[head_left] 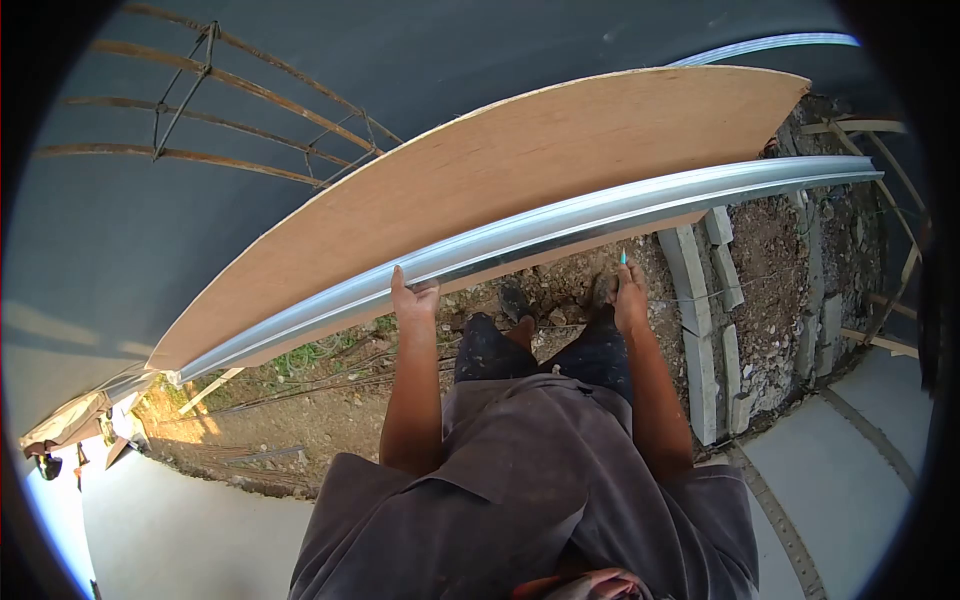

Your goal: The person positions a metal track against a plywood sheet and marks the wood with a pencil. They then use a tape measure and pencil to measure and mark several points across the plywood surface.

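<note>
A long, shiny metal channel (560, 215) runs across in front of me, lying against a wide plywood sheet (480, 165). My left hand (415, 298) grips the channel's near edge left of its middle, thumb on top and fingers curled at the edge. To the right, below the channel, my right hand (630, 297) is closed around a small slim object (624, 257) with a teal tip; its kind cannot be made out, as the fingers hide most of it.
Broken soil and stones (560, 310) lie underfoot. Concrete posts (690, 285) are on the right, near thin wooden strips (905, 190). A rusty rebar frame (230, 75) stands at the upper left against a grey wall (110, 230). Thin rods (300, 385) lie on the ground at left.
</note>
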`<action>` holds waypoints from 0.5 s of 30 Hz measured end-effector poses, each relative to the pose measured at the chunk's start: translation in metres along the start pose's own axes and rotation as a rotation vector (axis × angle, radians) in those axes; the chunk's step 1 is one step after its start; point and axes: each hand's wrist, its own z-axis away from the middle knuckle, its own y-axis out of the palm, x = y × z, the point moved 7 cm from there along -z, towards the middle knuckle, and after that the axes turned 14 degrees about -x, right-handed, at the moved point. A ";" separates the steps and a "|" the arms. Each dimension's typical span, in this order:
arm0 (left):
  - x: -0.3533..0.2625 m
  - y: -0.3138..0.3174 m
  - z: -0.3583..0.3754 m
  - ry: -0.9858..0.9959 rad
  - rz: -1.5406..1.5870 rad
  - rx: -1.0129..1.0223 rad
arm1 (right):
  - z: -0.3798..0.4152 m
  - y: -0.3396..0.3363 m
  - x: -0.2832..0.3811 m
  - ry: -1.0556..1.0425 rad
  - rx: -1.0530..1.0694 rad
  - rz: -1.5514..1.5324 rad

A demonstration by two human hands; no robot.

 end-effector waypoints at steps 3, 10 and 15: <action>0.023 -0.067 -0.026 -0.021 -0.021 -0.091 | -0.003 -0.088 -0.051 0.060 -0.086 0.177; 0.081 -0.202 -0.070 -0.173 -0.137 -0.355 | -0.005 -0.202 -0.120 0.140 -0.197 0.661; 0.134 -0.229 -0.091 -0.180 -0.217 -0.450 | -0.069 -0.263 -0.186 -0.018 -0.119 0.566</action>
